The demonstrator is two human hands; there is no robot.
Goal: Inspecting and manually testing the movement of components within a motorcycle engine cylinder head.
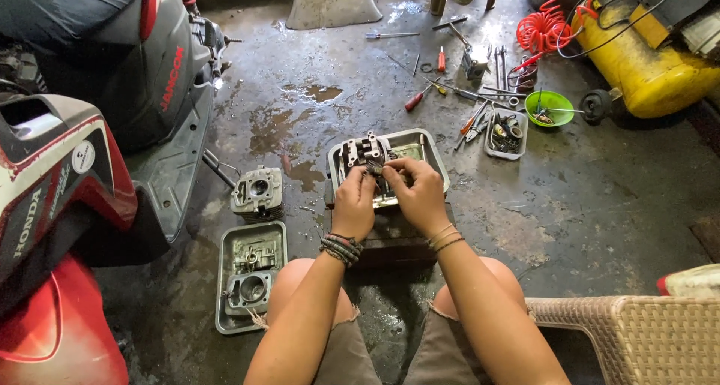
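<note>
Both hands work at a small engine part over a metal tray on a wet workshop floor.

Head view: the left hand [355, 201] and right hand [415, 195] meet, fingers curled and pinching a small dark piece that their knuckles mostly hide; what it is cannot be made out. It sits against the grey cylinder head [363, 151] standing in the metal tray [433, 154]. A finned cylinder [257, 192] lies left on the floor, near a second tray [227, 280] of parts. Scattered tools [450, 85] are too small to sort. The scooter [90, 130] and yellow compressor [645, 62] are cut off by the frame edges.
</note>
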